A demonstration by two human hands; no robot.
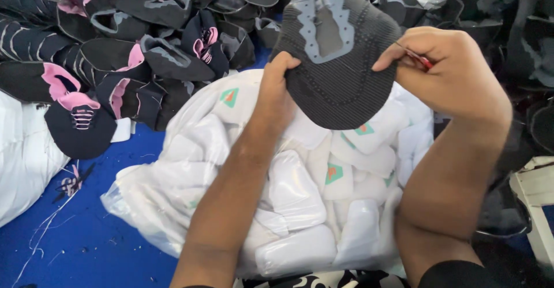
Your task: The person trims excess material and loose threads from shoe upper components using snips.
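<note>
The left hand (276, 95) gripped the near left edge of a dark grey knitted shoe upper (336, 57), thumb on top and fingers hidden behind it. The right hand (456, 72) was closed around a small red-handled tool (423, 62), probably a thread snip, and its tip was touching or almost touching the right edge of the upper; I could not tell which. The upper was held up in the air, tilted toward the camera, with its lighter grey lace panel (328, 25) at the far end.

Directly under both forearms lay a clear plastic bag (173, 167) full of white shoe parts (294, 190), some with small green and orange labels. Beyond it, a pile of dark uppers with pink linings (115, 51) covered the blue floor (86, 236), where loose threads (69, 187) were scattered.

The risk, as I judged it, was at the tool tip: it was very near the knit, so a small slip could cut the fabric and not only a stray thread. The thumb of the left hand was apart from the blade but on the same piece, so a sudden pull of the upper could bring it closer. The one-sided grip could also let the upper twist during cutting
</note>
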